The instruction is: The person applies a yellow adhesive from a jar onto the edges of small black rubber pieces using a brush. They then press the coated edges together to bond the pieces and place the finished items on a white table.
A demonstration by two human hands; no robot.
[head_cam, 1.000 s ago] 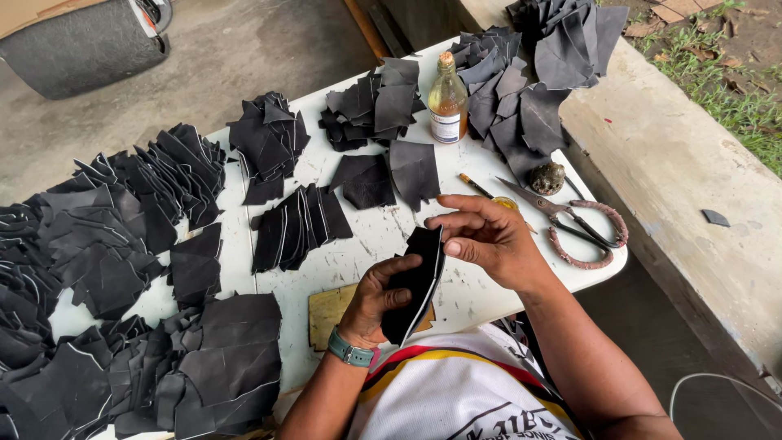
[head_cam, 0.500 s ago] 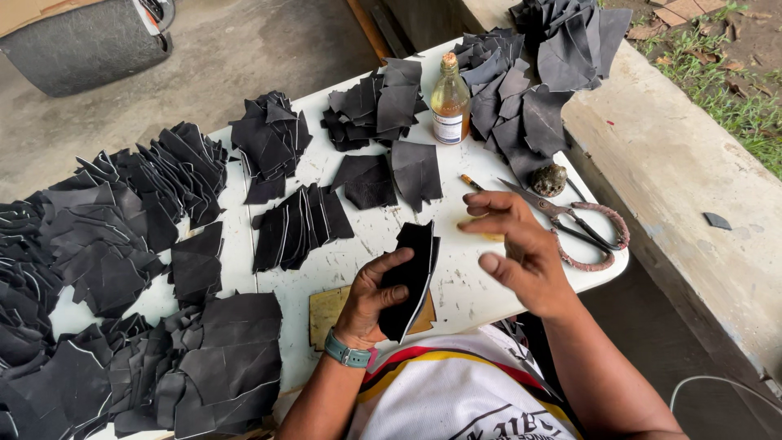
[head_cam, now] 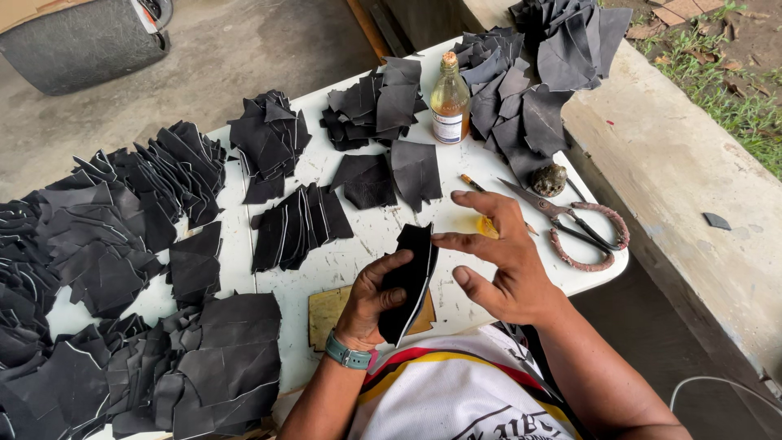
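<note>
Now our left hand grips a folded black leather piece upright, just above the near edge of the white tabletop. Our right hand has let go of it since a second ago and hovers open just beside it, fingers spread, so only one hand carries the piece. Beyond lie scissors with wrapped handles, fanned stacks of black cut pieces, and farther off a corked glass bottle of amber liquid.
</note>
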